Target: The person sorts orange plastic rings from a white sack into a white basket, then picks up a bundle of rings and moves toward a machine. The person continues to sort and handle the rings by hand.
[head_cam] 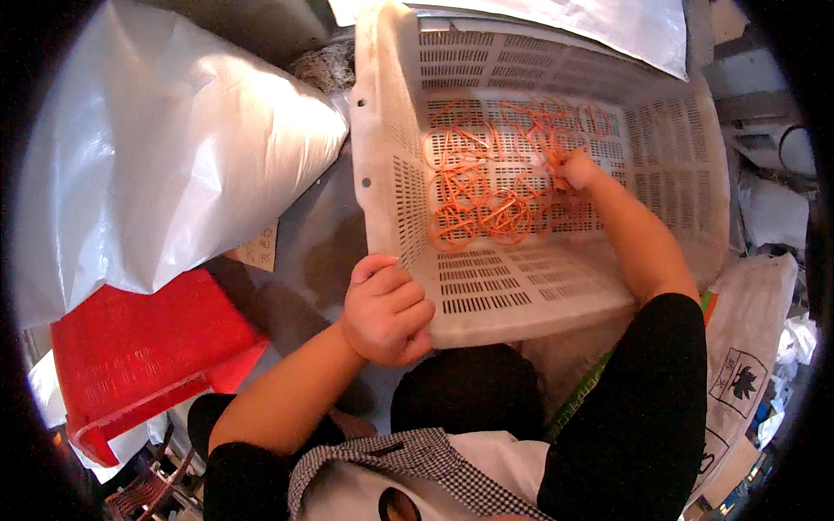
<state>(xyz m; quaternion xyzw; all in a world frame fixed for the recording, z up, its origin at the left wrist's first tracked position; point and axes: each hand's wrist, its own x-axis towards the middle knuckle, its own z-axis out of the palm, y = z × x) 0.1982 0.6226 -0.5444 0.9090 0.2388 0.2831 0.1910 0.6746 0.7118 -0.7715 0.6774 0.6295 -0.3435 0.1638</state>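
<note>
Before me, tilted towards my body, is a large white plastic crate (541,322) with slotted walls and floor. Loose loops of thin orange cord or wire (505,211) lie scattered over its floor, mostly at the left and middle. My left hand (389,311) grips the crate's near left corner at the rim. My right hand (578,170) reaches inside, its fingers closed around a bunch of the orange strands; motion blur softens its outline. What the strands are made of cannot be told.
A bulging white woven sack (189,150) fills the left side above a red plastic stool or crate (156,345). A cardboard piece with handwriting (259,253) shows beneath the sack. At right lies a printed sack (743,365). White sheeting (586,29) overhangs the crate's far rim.
</note>
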